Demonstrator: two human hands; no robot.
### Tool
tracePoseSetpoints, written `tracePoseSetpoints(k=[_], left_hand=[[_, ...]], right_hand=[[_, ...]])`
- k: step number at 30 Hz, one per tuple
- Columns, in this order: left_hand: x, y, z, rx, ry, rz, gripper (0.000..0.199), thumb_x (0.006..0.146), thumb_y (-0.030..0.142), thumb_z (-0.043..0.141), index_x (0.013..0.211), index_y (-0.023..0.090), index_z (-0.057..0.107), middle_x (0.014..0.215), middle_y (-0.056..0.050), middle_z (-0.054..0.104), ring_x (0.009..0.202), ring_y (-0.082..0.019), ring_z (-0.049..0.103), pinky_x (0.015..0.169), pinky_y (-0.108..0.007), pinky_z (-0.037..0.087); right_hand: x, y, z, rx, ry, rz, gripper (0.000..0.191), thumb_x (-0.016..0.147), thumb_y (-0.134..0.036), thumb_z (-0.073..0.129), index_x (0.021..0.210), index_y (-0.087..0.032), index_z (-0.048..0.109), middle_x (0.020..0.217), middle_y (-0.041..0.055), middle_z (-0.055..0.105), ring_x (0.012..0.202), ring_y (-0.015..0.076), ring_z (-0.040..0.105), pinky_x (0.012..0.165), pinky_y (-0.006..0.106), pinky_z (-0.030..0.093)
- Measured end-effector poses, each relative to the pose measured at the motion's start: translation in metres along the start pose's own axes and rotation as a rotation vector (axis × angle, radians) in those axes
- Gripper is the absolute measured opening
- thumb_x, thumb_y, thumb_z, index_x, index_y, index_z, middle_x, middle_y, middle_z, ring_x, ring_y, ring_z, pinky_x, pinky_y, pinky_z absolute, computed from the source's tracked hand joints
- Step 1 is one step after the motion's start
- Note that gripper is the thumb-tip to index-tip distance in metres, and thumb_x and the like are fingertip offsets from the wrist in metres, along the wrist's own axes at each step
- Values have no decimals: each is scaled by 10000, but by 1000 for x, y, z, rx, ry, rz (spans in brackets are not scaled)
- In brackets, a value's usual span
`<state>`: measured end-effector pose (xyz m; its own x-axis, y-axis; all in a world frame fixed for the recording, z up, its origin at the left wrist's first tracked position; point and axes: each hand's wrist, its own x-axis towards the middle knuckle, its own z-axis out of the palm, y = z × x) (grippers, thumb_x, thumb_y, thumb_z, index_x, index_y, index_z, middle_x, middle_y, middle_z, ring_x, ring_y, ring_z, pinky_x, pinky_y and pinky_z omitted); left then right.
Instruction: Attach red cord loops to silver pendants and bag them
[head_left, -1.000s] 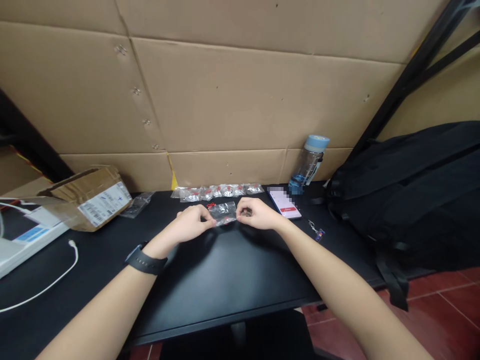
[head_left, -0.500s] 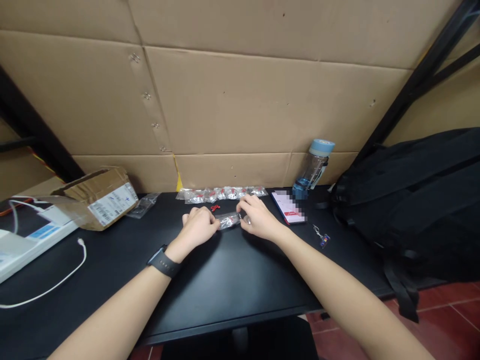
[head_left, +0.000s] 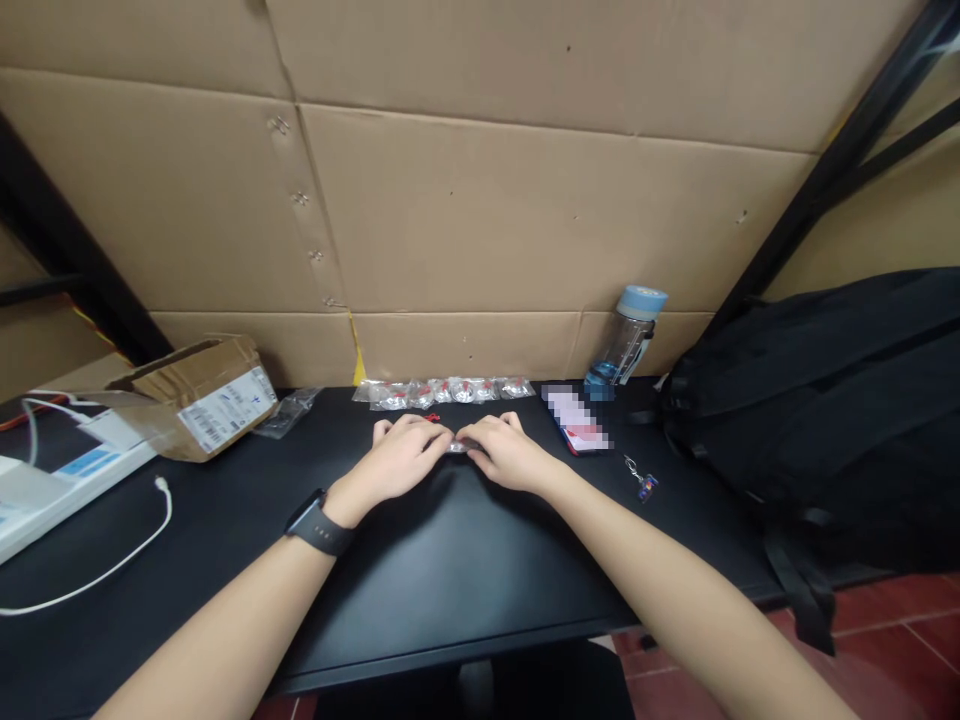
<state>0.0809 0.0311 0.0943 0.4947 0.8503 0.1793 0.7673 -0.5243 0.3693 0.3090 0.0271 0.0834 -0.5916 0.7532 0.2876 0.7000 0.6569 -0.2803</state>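
Note:
Close together over the middle of the black desk (head_left: 450, 560), both hands pinch a small clear plastic bag (head_left: 456, 448). My left hand (head_left: 405, 455), with a dark watch on the wrist, is closed on the bag's left side. From the right, my right hand (head_left: 506, 450) is closed on its other side. Fingers cover most of the bag, so its contents cannot be made out now. A small red cord (head_left: 433, 417) lies just behind my left hand. Behind both hands runs a row of several clear bags (head_left: 450, 391) holding round silvery pieces with red bits.
At the left are an open cardboard box (head_left: 217, 400), a crumpled plastic bag (head_left: 289, 412), a white power strip (head_left: 82, 490) and a white cable (head_left: 161, 520). On the right stand a phone (head_left: 574, 418), a water bottle (head_left: 622, 345), a keychain (head_left: 643, 480) and a black backpack (head_left: 825, 400).
My hands have come closer together; my right hand has shifted left over the bag. The bag, plainly visible between them before, is now mostly covered. The view has tilted slightly.

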Motion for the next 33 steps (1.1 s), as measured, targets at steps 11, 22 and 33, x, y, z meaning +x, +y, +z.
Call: tracePoseSetpoints(k=[11, 22, 33], left_hand=[[3, 6, -1, -77, 75, -54, 262, 966, 425, 527, 971, 268, 738, 1074, -41, 775, 1084, -265, 665, 1008, -429, 350], [5, 7, -9, -340, 77, -120, 265, 937, 461, 545, 954, 254, 709, 907, 20, 792, 853, -212, 713, 963, -369, 420], [1, -2, 5, -6, 144, -44, 148, 897, 306, 581, 996, 283, 688, 1056, -15, 738, 1129, -264, 579, 891, -437, 299]], right_hand=[[3, 8, -11, 420, 112, 134, 163, 988, -301, 567, 1081, -223, 676, 1068, 47, 748, 1041, 207, 659, 955, 378, 413], [5, 22, -3, 817, 108, 221, 355, 845, -386, 734, 1113, -182, 622, 853, 20, 721, 745, 179, 678, 718, 299, 517], [-1, 103, -11, 312, 619, 678, 342, 737, -247, 692, 1071, -240, 621, 671, -40, 698, 640, 178, 648, 689, 285, 464]])
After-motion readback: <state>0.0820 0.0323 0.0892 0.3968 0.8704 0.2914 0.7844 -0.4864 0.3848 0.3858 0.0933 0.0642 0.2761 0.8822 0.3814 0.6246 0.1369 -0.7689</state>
